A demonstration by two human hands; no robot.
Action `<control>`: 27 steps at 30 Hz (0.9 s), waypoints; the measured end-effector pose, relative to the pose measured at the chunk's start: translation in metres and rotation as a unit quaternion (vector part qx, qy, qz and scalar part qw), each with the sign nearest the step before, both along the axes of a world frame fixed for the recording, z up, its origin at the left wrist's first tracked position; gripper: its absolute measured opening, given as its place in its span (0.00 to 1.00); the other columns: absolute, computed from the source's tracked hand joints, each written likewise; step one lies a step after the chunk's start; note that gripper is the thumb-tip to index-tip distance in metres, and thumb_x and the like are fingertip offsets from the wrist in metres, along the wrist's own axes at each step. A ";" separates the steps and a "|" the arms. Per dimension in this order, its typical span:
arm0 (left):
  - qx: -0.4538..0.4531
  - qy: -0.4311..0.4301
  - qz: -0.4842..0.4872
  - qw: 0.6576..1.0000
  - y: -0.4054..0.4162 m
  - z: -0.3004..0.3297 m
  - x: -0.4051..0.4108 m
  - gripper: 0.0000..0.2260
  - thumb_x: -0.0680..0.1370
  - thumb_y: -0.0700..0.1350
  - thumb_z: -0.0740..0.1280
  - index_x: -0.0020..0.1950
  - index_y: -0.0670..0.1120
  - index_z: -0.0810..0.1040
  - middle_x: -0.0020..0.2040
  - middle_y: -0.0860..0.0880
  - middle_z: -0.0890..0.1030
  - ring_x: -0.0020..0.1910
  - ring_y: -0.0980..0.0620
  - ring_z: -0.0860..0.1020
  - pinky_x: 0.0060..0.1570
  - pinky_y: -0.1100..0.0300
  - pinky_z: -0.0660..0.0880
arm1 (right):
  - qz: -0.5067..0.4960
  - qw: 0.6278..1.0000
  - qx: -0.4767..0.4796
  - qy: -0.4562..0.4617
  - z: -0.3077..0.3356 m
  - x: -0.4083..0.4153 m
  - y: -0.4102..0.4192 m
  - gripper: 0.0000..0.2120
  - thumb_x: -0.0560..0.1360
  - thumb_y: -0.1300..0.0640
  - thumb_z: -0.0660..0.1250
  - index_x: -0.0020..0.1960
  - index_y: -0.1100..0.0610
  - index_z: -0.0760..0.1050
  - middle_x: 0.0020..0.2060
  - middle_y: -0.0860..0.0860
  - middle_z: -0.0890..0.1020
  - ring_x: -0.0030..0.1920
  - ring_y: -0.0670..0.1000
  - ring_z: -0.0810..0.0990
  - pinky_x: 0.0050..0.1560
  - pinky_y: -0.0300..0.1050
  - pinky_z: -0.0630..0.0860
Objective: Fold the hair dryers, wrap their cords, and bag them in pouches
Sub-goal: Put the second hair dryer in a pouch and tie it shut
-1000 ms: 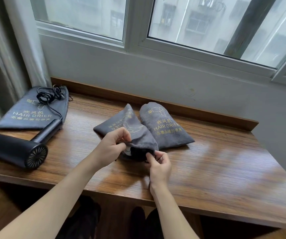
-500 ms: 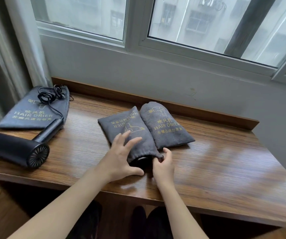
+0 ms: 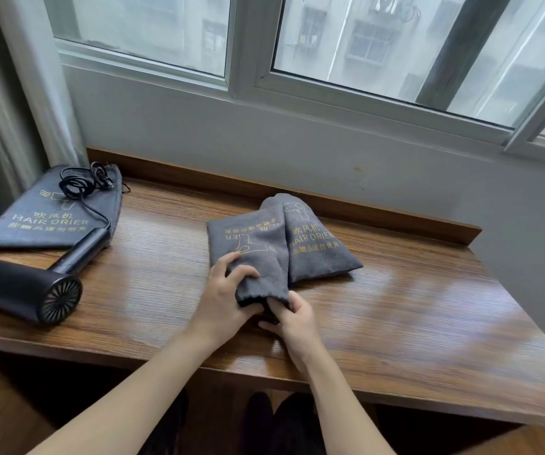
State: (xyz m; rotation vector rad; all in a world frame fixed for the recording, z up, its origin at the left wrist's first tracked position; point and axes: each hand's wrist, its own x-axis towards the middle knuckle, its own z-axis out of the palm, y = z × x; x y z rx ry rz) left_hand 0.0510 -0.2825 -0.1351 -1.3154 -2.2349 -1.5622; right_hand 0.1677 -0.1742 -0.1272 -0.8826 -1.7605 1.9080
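A: Where do the hands sit?
B: Both on the near pouch (image 3: 251, 254), mid-desk, at its open end facing the person. Left hand (image 3: 223, 298) has fingers curled over the cloth just above the mouth, likely to pin it so the bag doesn't slide. Right hand (image 3: 292, 318) pinches at the mouth edge, fingers bent; looks like it's working the drawstring, though the cord itself is too small to make out.
A: Contents?
B: Bulges, so probably a dryer inside. Not visible.
A: The other pouches?
B: Second filled pouch (image 3: 313, 247) lies touching the first on its right, parked against the back ledge, out of the way. Flat empty pouch (image 3: 51, 215) is far left, with the loose cord (image 3: 81, 185) coiled on top.
A: And the last hair dryer (image 3: 25, 290)?
B: Unfolded, on the desk (image 3: 428, 307) left edge, handle reaching onto that empty pouch. Staged next, by the look of it.
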 end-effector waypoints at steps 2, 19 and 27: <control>0.028 -0.013 0.021 0.999 0.001 0.004 0.001 0.24 0.64 0.42 0.81 0.55 0.52 0.76 0.65 0.49 0.69 0.66 0.47 0.71 0.67 0.49 0.70 | -0.009 0.999 0.043 -0.010 -0.006 -0.001 -0.003 0.10 0.76 0.71 0.66 0.41 0.60 0.72 0.35 0.52 0.78 0.41 0.50 0.82 0.39 0.40 0.80; -0.094 -0.016 0.013 0.995 -0.024 -0.002 -0.043 0.30 0.62 0.35 0.76 0.60 0.53 0.74 0.57 0.53 0.68 0.56 0.50 0.73 0.60 0.56 0.74 | 0.004 0.985 0.158 -0.072 0.001 0.022 0.026 0.16 0.70 0.76 0.64 0.40 0.55 0.68 0.32 0.55 0.80 0.28 0.49 0.79 0.28 0.38 0.71; -0.225 -0.113 0.018 0.968 -0.049 0.005 -0.050 0.29 0.59 0.57 0.78 0.55 0.61 0.71 0.45 0.55 0.77 0.41 0.52 0.77 0.46 0.56 0.75 | 0.038 0.986 0.132 -0.097 0.006 0.033 0.030 0.19 0.67 0.73 0.73 0.45 0.56 0.67 0.32 0.55 0.82 0.25 0.48 0.76 0.24 0.37 0.68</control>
